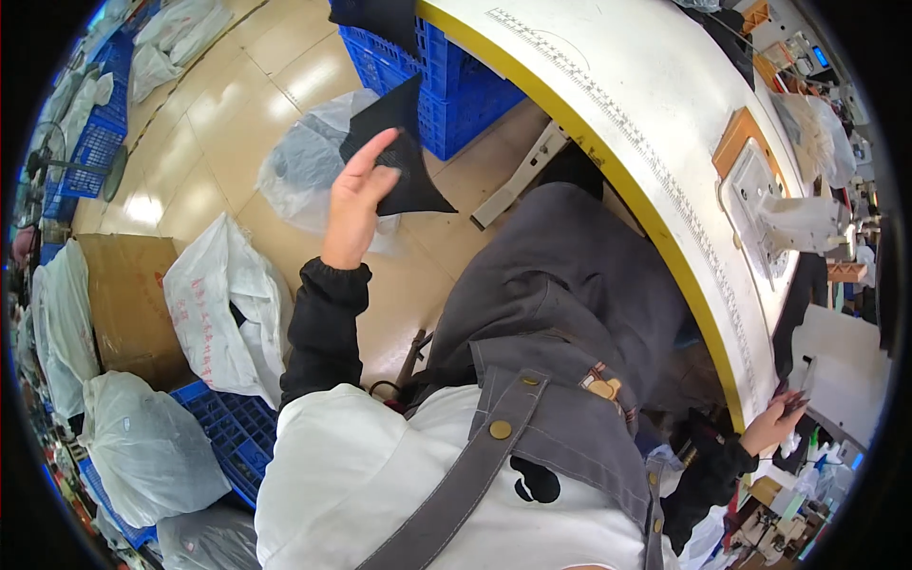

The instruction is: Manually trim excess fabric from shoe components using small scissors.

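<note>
Out to the left, over the floor, my left hand (355, 195) is closed on a black fabric piece (418, 180) with pointed corners and curved edges. The thumb and fingers pinch it near its middle, and the piece hangs beyond them. At the far right my right hand (771, 427) rests by the near end of the white table (627, 85). Its fingers are curled around something small and dark that I cannot make out. A sewing machine (788, 223) with a metal plate stands on the table, ahead of that hand.
Blue plastic crates (456, 119) stand beside the table's yellow edge, with black cloth (380, 14) on top. A clear plastic bag (304, 161) lies on the tiled floor. White sacks (223, 304), a cardboard box (128, 294) and a stuffed bag (147, 451) crowd the left.
</note>
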A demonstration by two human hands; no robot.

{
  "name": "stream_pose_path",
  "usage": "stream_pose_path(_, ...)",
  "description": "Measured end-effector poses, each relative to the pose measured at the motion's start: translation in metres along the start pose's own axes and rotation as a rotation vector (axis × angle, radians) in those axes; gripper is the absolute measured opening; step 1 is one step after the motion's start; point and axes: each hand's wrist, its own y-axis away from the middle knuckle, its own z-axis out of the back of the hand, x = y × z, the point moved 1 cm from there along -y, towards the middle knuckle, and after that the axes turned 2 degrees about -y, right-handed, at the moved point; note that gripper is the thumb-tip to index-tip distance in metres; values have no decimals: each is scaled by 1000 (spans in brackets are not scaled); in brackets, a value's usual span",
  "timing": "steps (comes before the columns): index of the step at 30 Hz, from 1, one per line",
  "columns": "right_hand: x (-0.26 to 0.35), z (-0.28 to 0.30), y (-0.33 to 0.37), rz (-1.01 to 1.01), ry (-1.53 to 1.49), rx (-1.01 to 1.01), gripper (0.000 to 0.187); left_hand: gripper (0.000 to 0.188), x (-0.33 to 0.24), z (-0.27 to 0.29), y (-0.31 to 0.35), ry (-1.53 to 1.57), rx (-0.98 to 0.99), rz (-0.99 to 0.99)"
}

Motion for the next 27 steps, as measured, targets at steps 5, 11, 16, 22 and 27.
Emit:
stream_pose_path(5, 132, -82, 54, -366, -523, 708, 15, 56, -36, -81, 48, -223, 452, 9)
stream_pose_path(11, 256, -180, 98, 254, -515, 1624, 17, 72, -36, -93, 82, -161, 607, 89)
stream_pose_path(16, 267, -231, 120, -53, -805, 1767, 31, 81, -31, -85, 87, -117, 566, 56)
stream_pose_path(22, 291, -257, 124, -168, -770, 2055, 28, 81, -30, -73, 85, -76, 594, 140)
stream_pose_path(27, 299, -268, 127, 12, -765, 2078, 25, 80, -29, -72, 80, -39, 575, 174)
